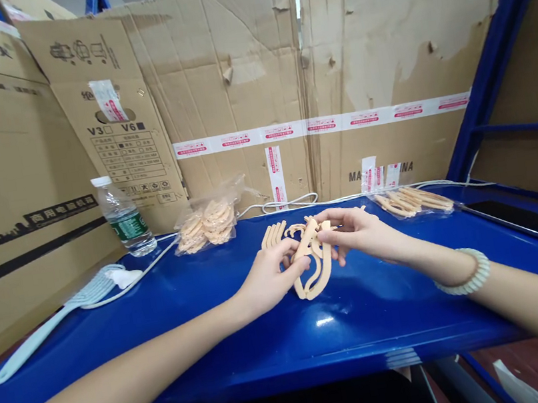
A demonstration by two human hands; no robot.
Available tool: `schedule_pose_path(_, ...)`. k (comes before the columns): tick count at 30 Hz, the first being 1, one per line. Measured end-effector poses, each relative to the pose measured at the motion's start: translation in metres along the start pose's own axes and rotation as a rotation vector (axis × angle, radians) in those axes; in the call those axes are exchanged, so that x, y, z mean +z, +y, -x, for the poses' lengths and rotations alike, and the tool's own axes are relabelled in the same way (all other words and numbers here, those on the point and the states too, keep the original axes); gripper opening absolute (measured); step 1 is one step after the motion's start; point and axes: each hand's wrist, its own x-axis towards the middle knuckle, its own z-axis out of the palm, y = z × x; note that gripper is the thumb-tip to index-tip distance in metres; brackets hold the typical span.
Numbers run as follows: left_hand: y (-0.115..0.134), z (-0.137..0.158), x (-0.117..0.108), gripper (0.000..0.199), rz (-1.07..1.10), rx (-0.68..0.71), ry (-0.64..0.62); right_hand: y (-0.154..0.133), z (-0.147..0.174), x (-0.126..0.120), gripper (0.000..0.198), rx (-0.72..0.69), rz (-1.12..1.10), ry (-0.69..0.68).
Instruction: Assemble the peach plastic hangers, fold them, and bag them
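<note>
A loop of curved, pale wood-coloured pieces (323, 277) is held up between my two hands over the blue tabletop. My left hand (272, 275) pinches its left side with thumb and fingers. On the upper right, my right hand (354, 232) grips the same pieces, fingers closed around the top end. How the pieces join is partly covered by my fingers. Just behind my left hand lie several pale strips (272, 233) side by side. More curved pieces (295, 229) rest behind the loop, partly hidden by the hands.
A clear bag of pale pieces (219, 221) and a water bottle (125, 219) stand left. A light-blue fly swatter (50, 328) lies by a white cable (133, 286). Right are another bag of strips (413, 200) and a dark phone (530, 223). Cardboard (232, 92) walls the back.
</note>
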Motion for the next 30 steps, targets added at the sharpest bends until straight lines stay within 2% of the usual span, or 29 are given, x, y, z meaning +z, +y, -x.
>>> schedule_pose_path(4,-0.001,-0.001,-0.001,0.022,0.028,-0.023,0.057,0.002,-0.001,-0.005,0.032,0.075,0.013,-0.011)
schedule_pose_path(11,-0.007,-0.005,-0.008,0.022,0.105,-0.001,0.234,0.003,-0.004,-0.015,0.033,0.157,-0.004,0.089)
schedule_pose_path(15,-0.011,-0.010,-0.016,0.023,0.071,0.054,0.343,0.006,-0.008,-0.025,0.032,0.148,-0.001,0.179)
schedule_pose_path(19,-0.013,-0.013,-0.022,0.028,0.029,0.059,0.345,0.014,-0.011,-0.033,0.032,0.097,-0.117,0.252)
schedule_pose_path(22,-0.010,-0.011,-0.022,0.027,-0.002,0.043,0.254,0.019,-0.012,-0.032,0.033,0.093,-0.232,0.236)
schedule_pose_path(26,-0.002,-0.006,-0.014,0.022,0.010,0.082,-0.002,0.024,-0.012,-0.020,0.034,0.087,-0.277,0.176)
schedule_pose_path(28,0.002,-0.003,-0.009,0.026,0.140,0.036,-0.147,0.025,-0.010,-0.012,0.033,0.052,-0.256,0.141)
schedule_pose_path(30,0.004,-0.001,-0.003,0.033,0.316,-0.066,-0.265,0.025,-0.009,-0.005,0.031,0.005,-0.239,0.118)
